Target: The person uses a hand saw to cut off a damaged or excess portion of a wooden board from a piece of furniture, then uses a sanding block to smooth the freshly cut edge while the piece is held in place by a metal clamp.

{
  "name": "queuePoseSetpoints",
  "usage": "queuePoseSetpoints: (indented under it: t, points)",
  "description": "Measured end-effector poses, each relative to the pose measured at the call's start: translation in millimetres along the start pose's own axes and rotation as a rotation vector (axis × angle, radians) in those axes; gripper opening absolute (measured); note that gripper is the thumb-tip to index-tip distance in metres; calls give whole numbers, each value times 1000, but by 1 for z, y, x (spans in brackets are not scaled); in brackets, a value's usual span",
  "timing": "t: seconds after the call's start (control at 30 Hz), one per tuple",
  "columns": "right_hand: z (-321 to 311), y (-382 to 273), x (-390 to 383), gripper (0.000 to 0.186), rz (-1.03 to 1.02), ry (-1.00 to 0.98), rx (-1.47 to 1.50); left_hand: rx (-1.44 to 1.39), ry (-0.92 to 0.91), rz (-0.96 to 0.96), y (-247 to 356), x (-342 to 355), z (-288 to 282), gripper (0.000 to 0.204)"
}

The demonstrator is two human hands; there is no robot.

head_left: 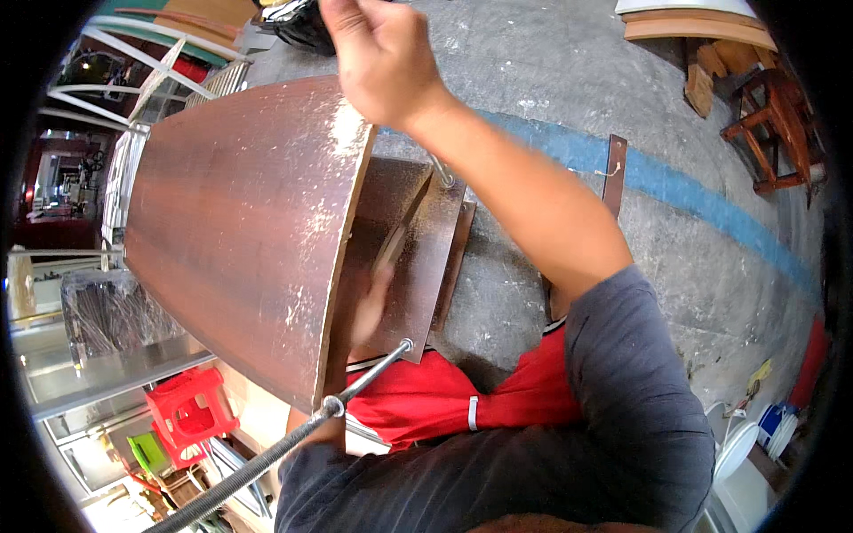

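A wide dark brown wooden board [240, 213] stands in front of me, with pale scuffs and dust along its right edge. My right hand [386, 67] is closed in a fist above the board's far right corner. Whatever it grips is hidden or cut off by the picture's upper edge. Under the board's right side, my left hand [371, 306] is smeared by motion. It lies in line with a long thin flat piece [395, 235], over a lower brown panel [422, 275]. Its fingers cannot be made out clearly.
A threaded metal rod [258, 462] with a nut runs from the lower left to the lower panel. A metal bolt [442, 173] stands at that panel's far end. Red plastic stools [191, 409] are at left, a wooden stool [777, 129] at far right. A blue stripe [684, 191] crosses the concrete floor.
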State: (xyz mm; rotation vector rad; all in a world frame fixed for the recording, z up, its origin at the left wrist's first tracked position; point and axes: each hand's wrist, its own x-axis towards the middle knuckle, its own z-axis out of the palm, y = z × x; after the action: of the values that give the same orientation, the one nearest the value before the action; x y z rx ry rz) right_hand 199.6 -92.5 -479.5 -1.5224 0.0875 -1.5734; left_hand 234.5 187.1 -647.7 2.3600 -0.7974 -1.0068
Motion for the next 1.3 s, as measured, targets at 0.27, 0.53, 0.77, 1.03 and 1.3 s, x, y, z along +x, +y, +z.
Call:
queuePoseSetpoints:
  t: [0.27, 0.53, 0.77, 1.03, 1.3]
  points:
    - [-21, 9, -3, 66, 26, -6, -91, -44, -19, 74, 24, -55, -14, 53]
    - [-12, 5, -1, 63, 98, -61, -55, 139, 5, 169, -4, 36, 16, 55]
    - [-13, 0, -7, 64, 87, -45, -43, -142, -58, 195, -4, 26, 16, 54]
    - [-8, -7, 0, 58, 119, -98, 43, 46, -141, 75, -23, -56, -58, 43]
    - [-28, -18, -2, 58, 308, -297, -5, -163, -195, -21, -98, -172, -86, 38]
